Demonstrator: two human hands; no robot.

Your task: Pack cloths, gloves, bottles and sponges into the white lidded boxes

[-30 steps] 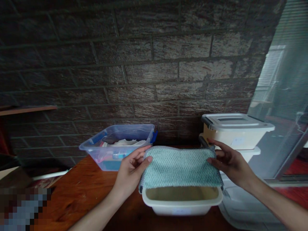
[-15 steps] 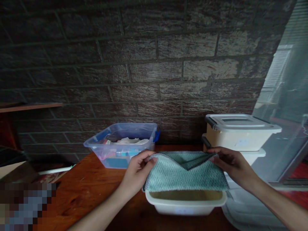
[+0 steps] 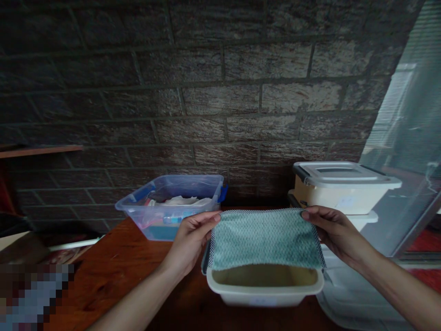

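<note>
A teal textured cloth (image 3: 265, 239) with a black-and-white checked edge is stretched between my two hands. My left hand (image 3: 195, 239) pinches its upper left corner, and my right hand (image 3: 332, 230) pinches the upper right one. The cloth's lower edge looks like a fold and hangs over the back part of a cream plastic tub (image 3: 265, 292). Below that fold the tub's inside shows, and a pale label is on its front. What lies under the cloth is hidden.
On the wooden table (image 3: 127, 276), a clear blue-tinted bin (image 3: 172, 211) holds white cloth and other items. At right, a lidded cream box (image 3: 344, 197) tops a stack, with a pale translucent lid (image 3: 358, 294) lower down. A dark brick wall (image 3: 206, 101) stands behind.
The cloth's upper edge, which sagged in a V-shaped fold, is now pulled straight between my hands. Both hands have risen slightly.
</note>
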